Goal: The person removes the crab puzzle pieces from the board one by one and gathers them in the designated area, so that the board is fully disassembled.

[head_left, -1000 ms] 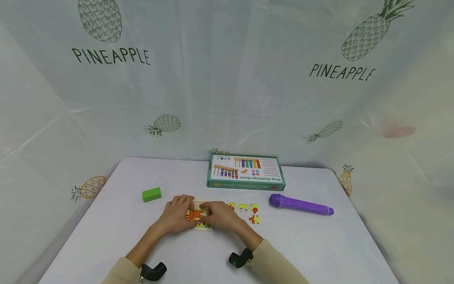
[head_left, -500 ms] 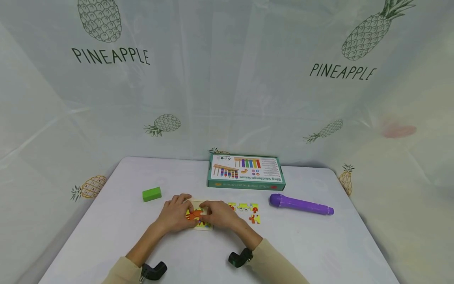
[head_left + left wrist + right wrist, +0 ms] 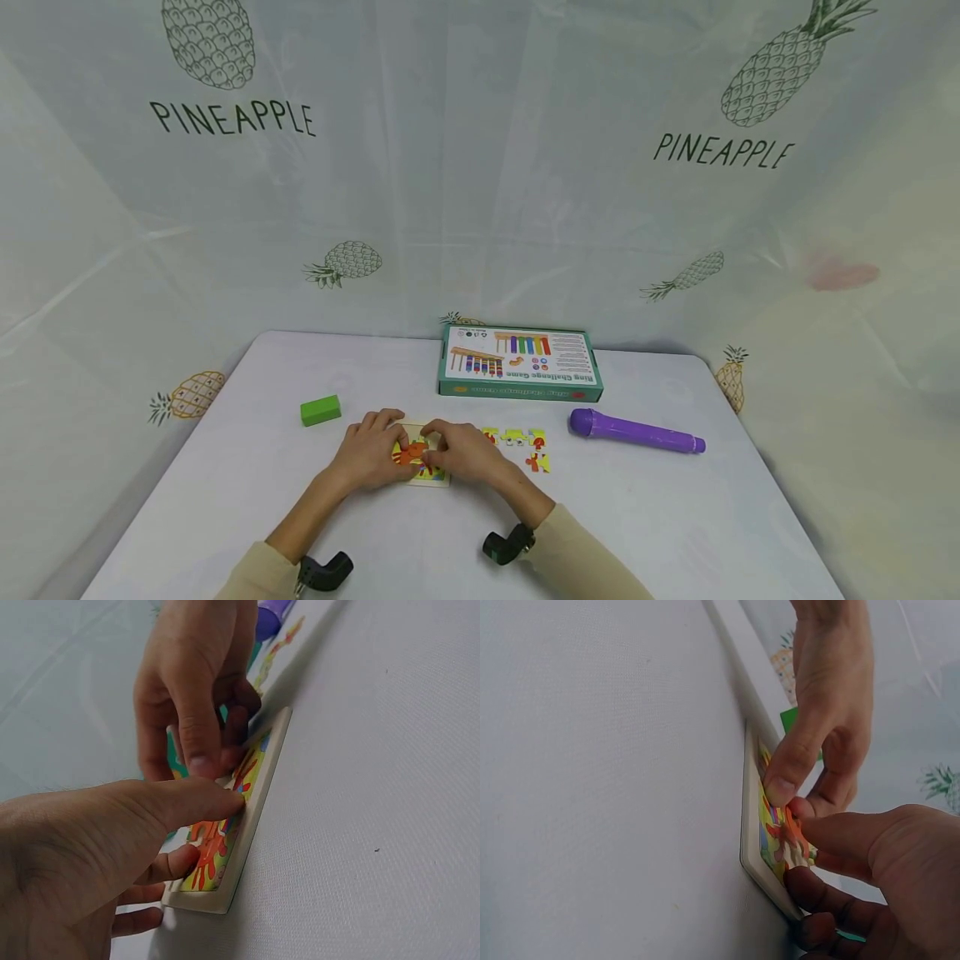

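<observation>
A small wooden jigsaw puzzle [image 3: 412, 454] with a red-orange crab-like picture on yellow lies in a pale frame on the table. My left hand [image 3: 371, 454] holds it from the left, thumb and curled fingers on the picture and frame. From the right, my right hand [image 3: 467, 452] has its thumb and forefinger bent toward each other over the puzzle, gripping at its pieces. In the left wrist view, the left thumb presses the puzzle [image 3: 214, 855] near its front edge. The fingers hide part of the picture in every view. Several loose puzzle pieces [image 3: 537, 462] lie right of the right hand.
Behind the puzzle lies a green game box [image 3: 521, 364]. A purple microphone-shaped toy [image 3: 637, 432] is at the right, and a green block [image 3: 321, 411] at the left. A pineapple-print sheet [image 3: 480, 167] hangs behind the white table [image 3: 600, 517].
The left hand's fingers have drawn slightly left, uncovering a bit more of the frame's top. The right forefinger has lifted slightly. The loose pieces and other objects stay in place.
</observation>
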`<state>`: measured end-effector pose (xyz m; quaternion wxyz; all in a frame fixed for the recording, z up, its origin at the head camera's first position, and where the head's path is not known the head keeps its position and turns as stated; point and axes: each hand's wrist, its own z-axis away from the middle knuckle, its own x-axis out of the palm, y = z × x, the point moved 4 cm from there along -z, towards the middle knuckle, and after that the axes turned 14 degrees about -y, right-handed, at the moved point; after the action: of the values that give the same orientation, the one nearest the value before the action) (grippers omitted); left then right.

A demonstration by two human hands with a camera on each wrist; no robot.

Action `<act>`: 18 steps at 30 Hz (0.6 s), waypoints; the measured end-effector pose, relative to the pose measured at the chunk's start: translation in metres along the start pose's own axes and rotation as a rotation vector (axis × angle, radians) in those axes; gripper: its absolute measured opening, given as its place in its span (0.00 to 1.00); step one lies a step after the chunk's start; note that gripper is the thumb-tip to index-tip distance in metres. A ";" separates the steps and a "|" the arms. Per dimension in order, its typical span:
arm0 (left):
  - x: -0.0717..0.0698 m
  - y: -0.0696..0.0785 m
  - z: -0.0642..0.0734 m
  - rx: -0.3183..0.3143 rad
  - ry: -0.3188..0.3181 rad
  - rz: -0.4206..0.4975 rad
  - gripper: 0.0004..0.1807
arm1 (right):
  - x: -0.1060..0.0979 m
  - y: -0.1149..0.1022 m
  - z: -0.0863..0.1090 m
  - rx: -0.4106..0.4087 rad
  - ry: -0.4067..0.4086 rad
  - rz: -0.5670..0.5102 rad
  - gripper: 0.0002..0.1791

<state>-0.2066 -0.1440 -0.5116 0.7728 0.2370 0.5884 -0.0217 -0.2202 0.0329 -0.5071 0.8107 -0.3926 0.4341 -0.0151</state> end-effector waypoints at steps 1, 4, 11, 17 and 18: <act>0.000 0.000 0.000 0.002 0.001 0.003 0.17 | -0.001 0.000 0.000 -0.003 0.003 -0.005 0.21; 0.000 0.000 0.001 0.006 0.003 0.011 0.18 | -0.003 -0.001 0.001 -0.016 0.018 -0.027 0.19; 0.000 -0.002 0.000 0.006 0.006 0.016 0.18 | -0.008 -0.004 0.000 -0.070 0.063 -0.075 0.13; 0.001 -0.002 -0.001 0.001 0.005 0.006 0.17 | -0.007 -0.005 -0.001 -0.069 0.063 -0.147 0.10; 0.001 -0.002 0.000 0.003 0.006 0.007 0.18 | -0.007 -0.005 -0.001 -0.070 0.063 -0.156 0.10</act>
<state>-0.2074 -0.1456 -0.5129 0.7708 0.2401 0.5898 -0.0194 -0.2238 0.0311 -0.4995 0.7787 -0.4528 0.4277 -0.0754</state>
